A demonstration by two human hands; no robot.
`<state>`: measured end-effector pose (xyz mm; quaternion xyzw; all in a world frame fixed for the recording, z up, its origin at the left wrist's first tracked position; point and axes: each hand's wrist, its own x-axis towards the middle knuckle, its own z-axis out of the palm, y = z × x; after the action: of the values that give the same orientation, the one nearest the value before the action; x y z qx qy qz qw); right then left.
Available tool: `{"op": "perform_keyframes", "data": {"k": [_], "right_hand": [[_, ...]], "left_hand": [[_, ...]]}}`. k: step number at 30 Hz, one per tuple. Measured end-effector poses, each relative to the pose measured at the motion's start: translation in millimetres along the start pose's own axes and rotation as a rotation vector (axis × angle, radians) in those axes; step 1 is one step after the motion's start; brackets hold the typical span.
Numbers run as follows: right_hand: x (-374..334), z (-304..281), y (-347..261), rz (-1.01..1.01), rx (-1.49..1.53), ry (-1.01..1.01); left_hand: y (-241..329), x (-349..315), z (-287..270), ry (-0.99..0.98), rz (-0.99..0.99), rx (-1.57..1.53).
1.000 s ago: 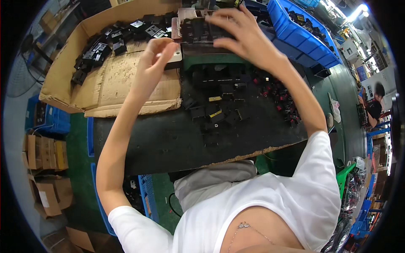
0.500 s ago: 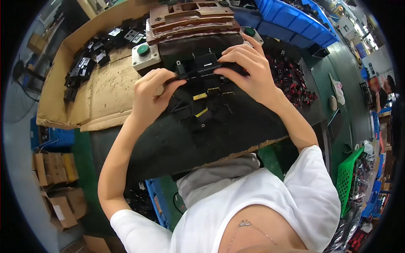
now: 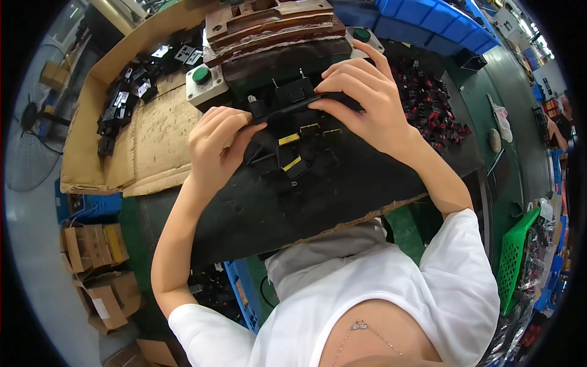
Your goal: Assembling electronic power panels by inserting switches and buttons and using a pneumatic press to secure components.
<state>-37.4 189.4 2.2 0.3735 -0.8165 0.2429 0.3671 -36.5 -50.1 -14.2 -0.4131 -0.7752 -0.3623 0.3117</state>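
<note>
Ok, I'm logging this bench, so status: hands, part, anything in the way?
Left grip, right grip: pinching opposite ends. Black part: held between them. Loose parts on table, toward the body; no obstruction seen.

Free tabletop [image 3: 244, 220] nearside, held black housing [image 3: 295, 92] across the middle, carton [image 3: 85, 144] left

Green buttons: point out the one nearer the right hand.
The rightmost green button, on a white housing just beyond the right hand; the other green button sits beside the cardboard tray, nearer the left hand.
</note>
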Motion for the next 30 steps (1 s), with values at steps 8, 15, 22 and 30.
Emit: {"op": "perform_keyframes", "data": {"k": [8,15,22,30], "right_hand": [[3,0,5,-0.031,0.093,-0.010],[4,-9,23,0.283,0.245,-0.113],[1,-9,29,0.271,0.298,-0.148],[3,-14,30,0.240,0.287,-0.192]], "left_hand": [[-2,0,0,0.009,-0.006,-0.014],[-10,2,-6,-0.006,0.021,0.015],[-18,2,-11,0.010,0.008,0.035],[-18,1,-12,0.012,-0.104,-0.026]]}}
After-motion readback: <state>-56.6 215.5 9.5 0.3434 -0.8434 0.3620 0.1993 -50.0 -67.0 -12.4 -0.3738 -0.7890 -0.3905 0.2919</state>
